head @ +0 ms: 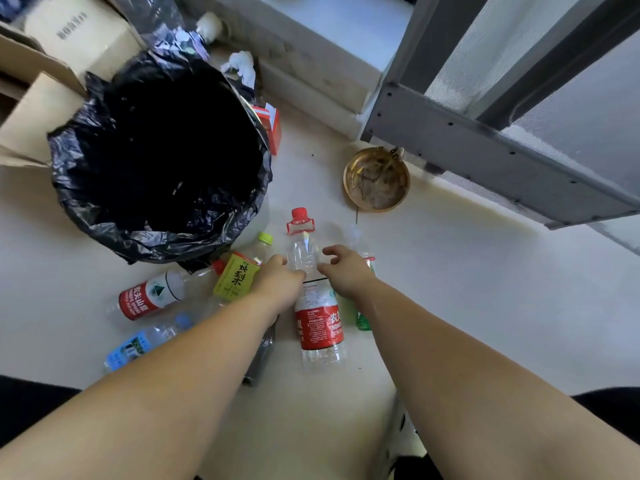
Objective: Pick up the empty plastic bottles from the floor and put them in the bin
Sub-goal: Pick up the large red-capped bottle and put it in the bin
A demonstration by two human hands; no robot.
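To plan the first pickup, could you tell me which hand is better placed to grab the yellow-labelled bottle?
Left. The left hand lies right beside the yellow-labelled bottle, on the bin side; the right hand sits beyond the red-capped bottle.

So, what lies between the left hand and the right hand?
In the head view, the clear red-capped bottle lies on the floor between the left hand and the right hand; neither hand has closed on it.

clear empty bottles (319, 306), red, yellow, blue, green labels, flat on floor beside black-lined bin (159, 161)
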